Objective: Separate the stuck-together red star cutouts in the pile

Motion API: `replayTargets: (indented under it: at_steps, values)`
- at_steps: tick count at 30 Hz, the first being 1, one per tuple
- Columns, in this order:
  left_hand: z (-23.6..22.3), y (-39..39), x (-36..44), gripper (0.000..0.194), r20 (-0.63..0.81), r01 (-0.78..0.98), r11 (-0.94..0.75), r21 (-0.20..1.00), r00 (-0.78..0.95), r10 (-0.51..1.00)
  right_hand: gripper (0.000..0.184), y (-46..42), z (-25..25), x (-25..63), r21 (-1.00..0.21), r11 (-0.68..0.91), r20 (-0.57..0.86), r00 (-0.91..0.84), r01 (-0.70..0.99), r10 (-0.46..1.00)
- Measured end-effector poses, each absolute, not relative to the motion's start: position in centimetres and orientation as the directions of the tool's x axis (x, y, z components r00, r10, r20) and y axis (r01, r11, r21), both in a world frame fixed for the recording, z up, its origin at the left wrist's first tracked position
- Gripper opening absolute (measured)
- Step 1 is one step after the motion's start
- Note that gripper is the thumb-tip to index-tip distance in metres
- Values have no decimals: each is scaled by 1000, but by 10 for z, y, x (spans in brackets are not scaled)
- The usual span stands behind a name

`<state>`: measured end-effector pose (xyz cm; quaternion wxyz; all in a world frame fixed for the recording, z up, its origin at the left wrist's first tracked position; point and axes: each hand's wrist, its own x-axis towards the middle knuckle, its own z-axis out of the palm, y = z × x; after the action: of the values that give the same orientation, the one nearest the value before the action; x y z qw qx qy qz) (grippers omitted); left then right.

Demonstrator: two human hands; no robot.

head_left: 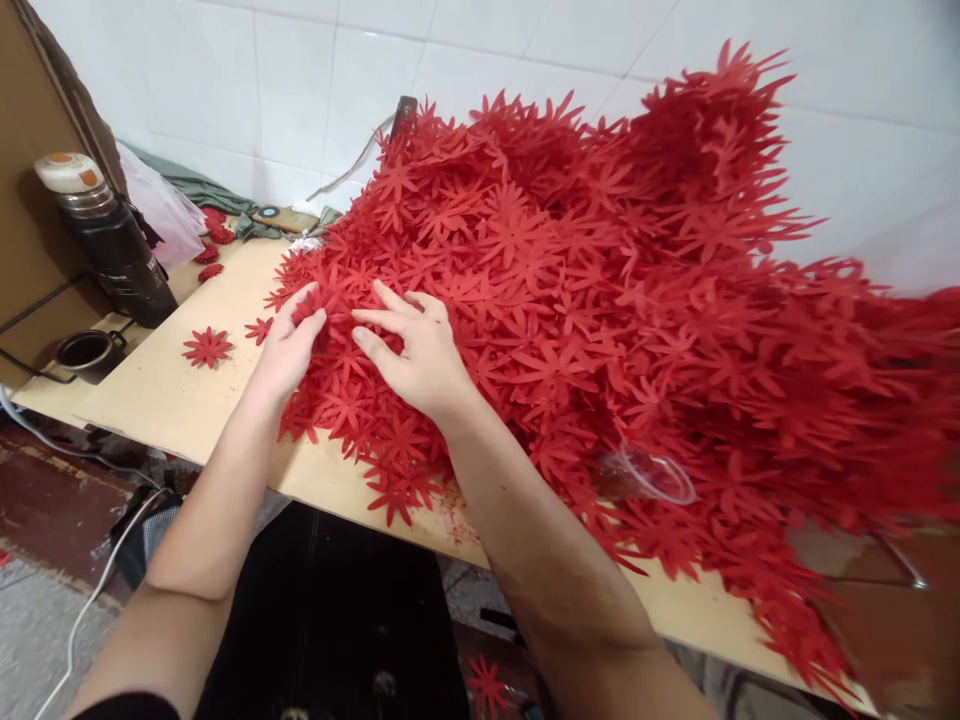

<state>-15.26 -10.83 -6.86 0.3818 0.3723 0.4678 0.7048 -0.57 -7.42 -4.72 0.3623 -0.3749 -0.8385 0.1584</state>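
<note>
A large heap of red flower-shaped cutouts (555, 270) with long narrow petals covers much of the table. At the heap's left edge, my left hand (289, 345) pinches a red flower cutout (322, 300) between thumb and fingers. My right hand (416, 350) is just to the right, over the heap, its fingers spread and no cutout visibly gripped. A single loose red flower (207, 347) lies flat on the tan tabletop (157, 370), left of my left hand.
A black thermos (120, 250) with a white lid and a black cup (91, 355) stand at the left. A clear plastic cup (652, 475) lies sideways in the heap. White tiles (292, 80) form the wall behind. One red flower (487, 685) is below the table edge.
</note>
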Motion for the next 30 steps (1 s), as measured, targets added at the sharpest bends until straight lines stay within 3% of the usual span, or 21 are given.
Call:
replayTargets:
  at_steps: [3, 6, 10, 14, 18, 22, 27, 30]
  values:
    - [-67, -110, -148, 20, 163, -186, -235, 954, -337, 927, 38, -76, -45, -13, -569, 677, 490, -469, 467, 735]
    - [-64, -112, -145, 16, 134, -183, -194, 964, -295, 946, 39, -72, -49, -18, -689, 620, 465, -426, 376, 776]
    - [-63, -114, -143, 23, 141, -126, -182, 975, -278, 950, 38, -70, -54, -23, -922, 386, 315, -524, 28, 791]
    - [-63, -115, -139, 19, 162, -95, -191, 977, -253, 954, 38, -73, -50, -25, -952, 211, 306, -621, -223, 722]
    - [-63, -117, -141, 17, 206, -180, -217, 959, -78, 976, 39, -67, -50, -23, -942, 180, 297, -458, -282, 838]
    - [-66, -116, -147, 26, 237, -176, -250, 952, -90, 967, 43, -59, -55, -20, -936, 270, 328, -279, -226, 903]
    - [-72, -112, -147, 28, 247, -77, -266, 961, -195, 949, 49, -60, -55, -16, -875, 476, 453, -204, 85, 868]
    - [-75, -111, -147, 31, 288, -28, -303, 953, -237, 928, 53, -60, -53, -12, -829, 512, 486, -161, 226, 859]
